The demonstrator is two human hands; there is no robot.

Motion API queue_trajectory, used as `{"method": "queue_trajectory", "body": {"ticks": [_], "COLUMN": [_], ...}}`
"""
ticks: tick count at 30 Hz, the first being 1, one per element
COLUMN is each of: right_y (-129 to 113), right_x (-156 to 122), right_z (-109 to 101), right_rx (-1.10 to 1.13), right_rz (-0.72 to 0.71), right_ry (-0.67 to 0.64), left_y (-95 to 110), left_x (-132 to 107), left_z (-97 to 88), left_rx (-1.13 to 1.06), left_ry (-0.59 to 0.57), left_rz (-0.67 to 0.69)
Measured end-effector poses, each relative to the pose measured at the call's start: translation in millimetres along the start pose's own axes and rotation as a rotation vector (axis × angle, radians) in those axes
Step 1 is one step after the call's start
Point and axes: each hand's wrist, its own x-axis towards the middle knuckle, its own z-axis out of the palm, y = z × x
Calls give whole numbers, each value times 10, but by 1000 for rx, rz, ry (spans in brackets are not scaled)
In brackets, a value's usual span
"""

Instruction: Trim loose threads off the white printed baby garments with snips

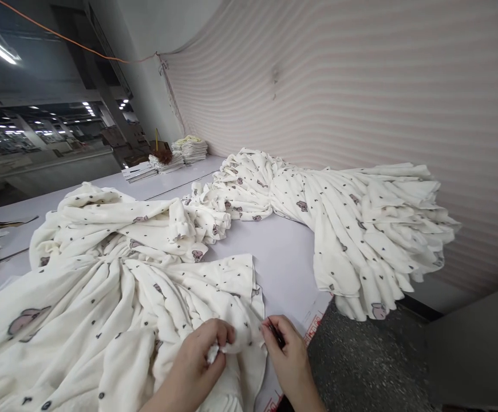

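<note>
White printed fabric (115, 320) with small dark marks and pinkish animal figures lies in gathered folds across the near table. My left hand (200, 357) pinches a fold of it between thumb and fingers close to the table's front edge. Just to the right, my right hand (289, 355) is closed around a slim dark tool (276, 333), mostly hidden in the palm. Its fingertips are beside the fabric's edge; whether they also pinch the cloth I cannot tell.
A second gathered bundle of the same fabric (339, 217) spreads over the table's right edge above the dark floor (364, 355). Folded cloth stacks (189, 150) stand at the back of the pale table (275, 246). A striped sheet (339, 86) hangs behind.
</note>
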Motion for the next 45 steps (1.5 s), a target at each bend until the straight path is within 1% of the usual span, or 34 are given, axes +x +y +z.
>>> {"method": "queue_trajectory", "body": {"ticks": [2, 4, 6, 8, 10, 13, 16, 18, 22, 26, 29, 33, 39, 43, 45], "right_y": [-81, -132, -157, -177, -205, -273, -354, -404, -481, -524, -539, -560, -594, -565, -547], "right_x": [5, -21, -60, -88, -89, -61, -55, -69, -80, -37, -6, 14, 34, 28, 21], "right_z": [-5, 0, 20, 48, 69, 63, 36, 30, 55, 63, 38, 5, 2, -6, -13], "right_rx": [48, 85, 50, -46, -89, -2, 84, 77, -3, 34, 32, 24, 1, 1, 22], "right_rz": [-10, -11, -31, -79, -114, -90, -105, -136, -109, -95, -67, -36, -59, -50, -57], "right_ry": [-15, -44, -110, -190, -230, -211, -255, -290, -309, -365, -432, -490, -487, -444, -449], "left_y": [-10, -20, -32, -49, -71, -99, -107, -103, -98, -110, -126, -136, -133, -119, -116], "left_x": [-47, -72, -80, -84, -94, -124, -149, -154, -147, -148, -160, -177, -181, -175, -170], "left_z": [11, 32, 44, 36, 11, -34, -59, -61, -57, -61, -62, -67, -83, -103, -111], "left_rx": [53, 138, 188, 217, 233, 215, 164, 138, 122, 107, 97, 80, 33, -11, -28], "left_ry": [25, 84, 120, 138, 162, 195, 196, 195, 190, 202, 222, 212, 189, 173, 168], "left_rz": [15, 37, 56, 64, 46, -19, -68, -80, -62, -53, -25, -6, -41, -92, -108]}}
